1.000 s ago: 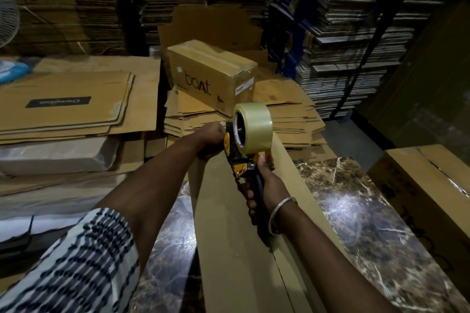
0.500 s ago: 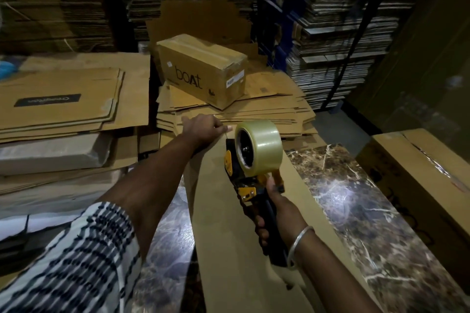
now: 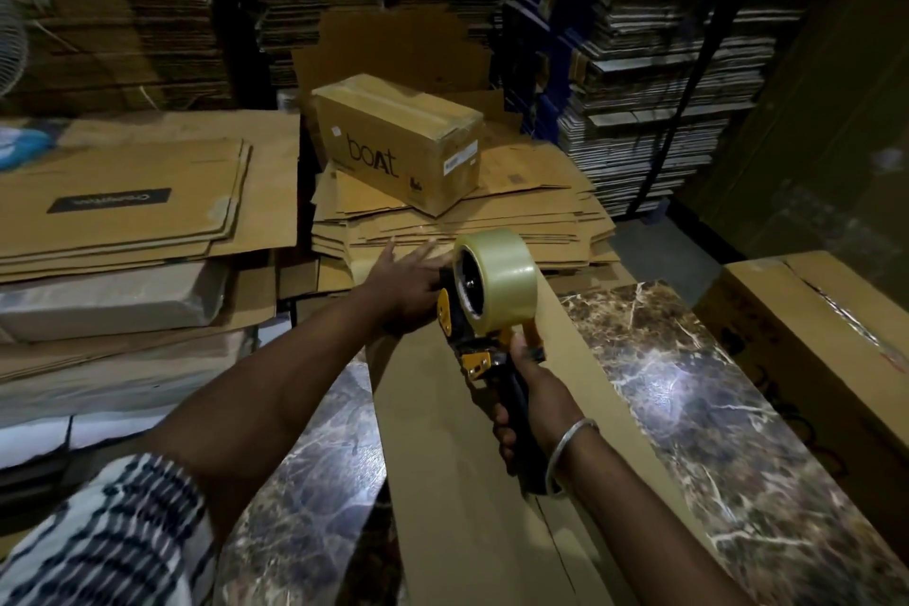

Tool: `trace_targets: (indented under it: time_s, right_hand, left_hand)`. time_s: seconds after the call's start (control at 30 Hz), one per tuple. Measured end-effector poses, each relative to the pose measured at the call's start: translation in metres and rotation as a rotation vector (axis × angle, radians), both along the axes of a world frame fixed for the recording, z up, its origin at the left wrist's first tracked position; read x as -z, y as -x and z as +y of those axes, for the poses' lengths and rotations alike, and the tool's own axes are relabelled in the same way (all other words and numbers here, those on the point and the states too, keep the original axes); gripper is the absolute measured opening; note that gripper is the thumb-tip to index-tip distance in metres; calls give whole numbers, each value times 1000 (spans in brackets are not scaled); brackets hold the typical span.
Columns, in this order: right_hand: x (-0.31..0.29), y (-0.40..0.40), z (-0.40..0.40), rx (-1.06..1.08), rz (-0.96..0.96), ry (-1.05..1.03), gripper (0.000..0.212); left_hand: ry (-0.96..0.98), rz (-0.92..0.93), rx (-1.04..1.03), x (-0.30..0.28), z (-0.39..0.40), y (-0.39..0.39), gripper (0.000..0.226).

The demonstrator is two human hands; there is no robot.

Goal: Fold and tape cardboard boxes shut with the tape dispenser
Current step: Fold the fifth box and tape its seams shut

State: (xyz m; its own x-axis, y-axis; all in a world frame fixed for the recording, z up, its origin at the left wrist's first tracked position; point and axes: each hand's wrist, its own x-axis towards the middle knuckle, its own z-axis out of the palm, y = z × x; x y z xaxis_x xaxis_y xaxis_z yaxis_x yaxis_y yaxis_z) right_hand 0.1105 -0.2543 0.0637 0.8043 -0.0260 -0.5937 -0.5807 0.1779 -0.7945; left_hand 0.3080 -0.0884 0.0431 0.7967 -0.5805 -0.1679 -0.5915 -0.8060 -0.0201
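Head view: right hand [image 3: 533, 401] gripping dispenser [image 3: 484, 310] handle over long box [image 3: 457, 458] on marble table [image 3: 698, 408], left hand [image 3: 408, 283] flat with fingers spread at box's far edge, taped box [image 3: 398, 140] beyond on flat cardboard stack [image 3: 516, 221].

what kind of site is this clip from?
Likely a carton warehouse or packing shop: tall stacks of flattened cardboard along the back, a sealed printed box on flat sheets, and a tape dispenser in use.

A dark marble tabletop [image 3: 688, 408] bears a long cardboard box [image 3: 442, 458], apparently flat on it.
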Motion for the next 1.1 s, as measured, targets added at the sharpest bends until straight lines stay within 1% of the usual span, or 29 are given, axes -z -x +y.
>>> trace_targets:
  time_s: [0.17, 0.33, 0.5, 0.6, 0.67, 0.77, 0.83, 0.9, 0.93, 1.0, 1.03, 1.1]
  right_hand:
    - [-6, -33, 1, -38, -25, -6, 70]
    - [-5, -47, -2, -79, -55, 65, 71]
    - [3, -23, -16, -134, -29, 45, 76]
    - [11, 13, -30, -146, 1, 26, 75]
    - [14, 33, -34, -146, -36, 25, 75]
    - [12, 41, -34, -109, -57, 7, 74]
    - [9, 39, -34, -101, -44, 16, 73]
    - [8, 37, -34, -107, -45, 42, 74]
    - [10, 36, -33, -110, -45, 45, 74]
    - [12, 35, -31, -114, -54, 56, 76]
    - [14, 34, -30, -118, -59, 75, 77]
    - [16, 32, -30, -127, -66, 95, 77]
  left_hand:
    - [-150, -41, -86, -4, 3, -26, 67]
    - [-85, -7, -150, 2, 3, -34, 63]
    - [-86, 8, -151, -1, 2, -33, 55]
    - [-36, -2, -124, -1, 3, -29, 51]
    - [0, -23, -127, 0, 3, -26, 49]
    - [-5, -96, -159, 1, -2, -16, 52]
    - [90, -143, -166, 2, -7, 2, 59]
    - [224, -87, -87, 4, -8, 30, 66]
    - [233, -33, -26, 6, -7, 43, 70]
    - [148, 37, 61, 5, -3, 56, 81]
    - [98, 50, 67, 4, -1, 56, 83]
    - [25, 48, 36, 3, -2, 52, 75]
